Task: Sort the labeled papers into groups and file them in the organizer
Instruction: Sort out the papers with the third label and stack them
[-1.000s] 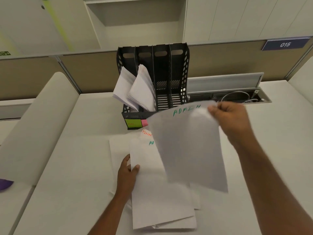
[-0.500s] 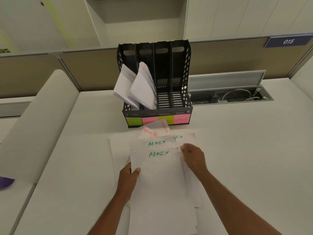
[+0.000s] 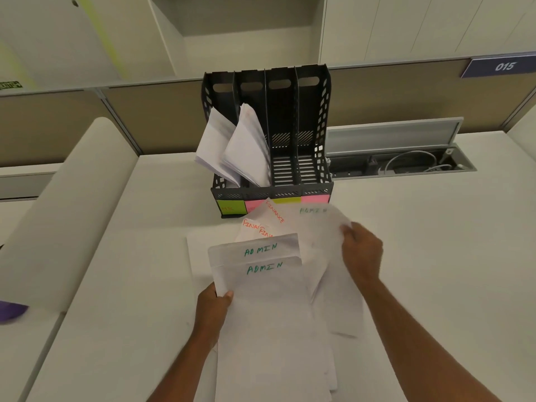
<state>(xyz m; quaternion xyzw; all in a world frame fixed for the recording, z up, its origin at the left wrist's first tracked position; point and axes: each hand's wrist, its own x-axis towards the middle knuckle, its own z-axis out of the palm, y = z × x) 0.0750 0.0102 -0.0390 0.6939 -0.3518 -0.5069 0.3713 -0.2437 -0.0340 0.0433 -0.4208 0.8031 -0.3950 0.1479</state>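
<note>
A black four-slot organizer (image 3: 310, 117) stands at the back of the desk, its two left slots holding white sheets (image 3: 246, 149). Coloured sticky labels run along its front. In front of it lies a loose stack of white papers (image 3: 269, 329), the top two marked ADMIN in green. Sheets marked FINANCE (image 3: 268, 220) in orange stick out behind them. My left hand (image 3: 214, 309) grips the stack's left edge, thumb on top. My right hand (image 3: 361, 253) pinches another ADMIN sheet (image 3: 319, 227) by its right edge and lifts it off the pile.
A white desk (image 3: 130, 256) carries everything. An open cable tray (image 3: 400, 162) with wires sits right of the organizer. A padded partition edge (image 3: 72, 198) runs along the left, with a purple object (image 3: 11, 310) at the far left.
My right hand laid one ADMIN sheet on top of the stack, then took hold of another ADMIN sheet on the right and raised it. My left hand kept its hold.
</note>
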